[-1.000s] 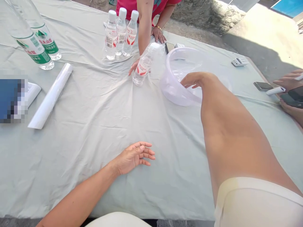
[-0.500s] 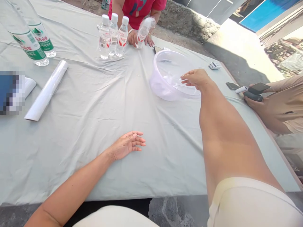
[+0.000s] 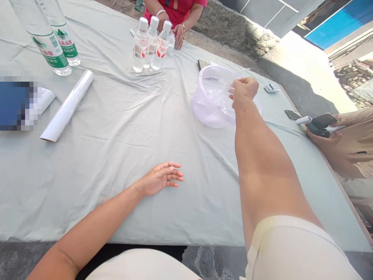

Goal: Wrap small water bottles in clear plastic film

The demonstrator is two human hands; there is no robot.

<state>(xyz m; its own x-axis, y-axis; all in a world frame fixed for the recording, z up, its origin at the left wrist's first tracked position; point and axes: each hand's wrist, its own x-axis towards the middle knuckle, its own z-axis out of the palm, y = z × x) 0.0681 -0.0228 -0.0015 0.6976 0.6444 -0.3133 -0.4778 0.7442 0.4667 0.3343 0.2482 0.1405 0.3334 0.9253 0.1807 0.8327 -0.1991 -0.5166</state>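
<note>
My right hand (image 3: 244,91) is raised over the near rim of a pale lilac plastic basin (image 3: 201,107), fingers pinched together. A thin clear plastic piece (image 3: 241,73) sticks out beyond the fingers; whether it is a bag or a sheet I cannot tell. More crumpled clear plastic (image 3: 217,97) lies inside the basin, partly hidden by my hand and forearm. My left hand (image 3: 161,179) rests on its edge on the pale grey tablecloth (image 3: 140,136), fingers apart and slightly curved, holding nothing.
Small water bottles (image 3: 150,48) stand at the back, near a person in red. Tall green-labelled bottles (image 3: 54,50) and a white roll (image 3: 68,105) are left. A small white device (image 3: 271,88) and a phone (image 3: 292,114) lie right, near another person holding a dark device (image 3: 319,126).
My right hand has closed from loosely spread fingers and lifted, with clear plastic now in it. The person in red has lowered the bottle behind the others. My left hand stays put.
</note>
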